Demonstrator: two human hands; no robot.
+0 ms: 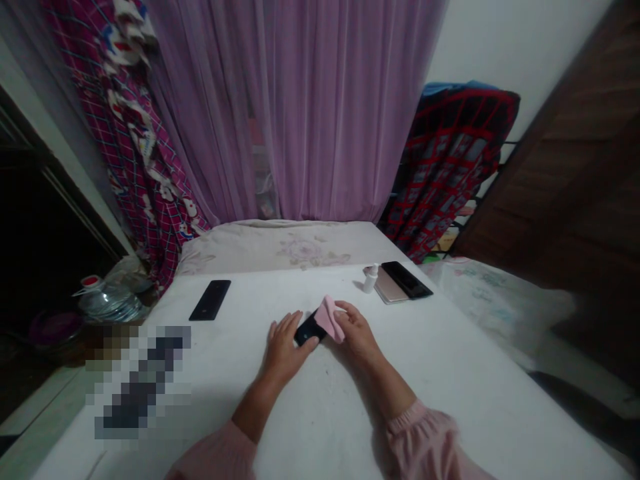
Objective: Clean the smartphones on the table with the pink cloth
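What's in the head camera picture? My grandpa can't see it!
A person's right hand holds a pink cloth over a dark phone on a white table while the left hand touches the phone. A small white bottle stands beyond them to the right.

Pale pink on the cloth (pixel 330 319) in the right hand (pixel 357 333), near-black on the phone (pixel 307 332) by the left hand (pixel 286 343), and it's white across the worktop (pixel 320 427) beneath both! Dusty pink sleeves (pixel 425 437) behind them; straight ahead, a purple curtain (pixel 325 120); far left, magenta checked fabric (pixel 150 193); off right, red-and-black patterned fabric (pixel 445 160).
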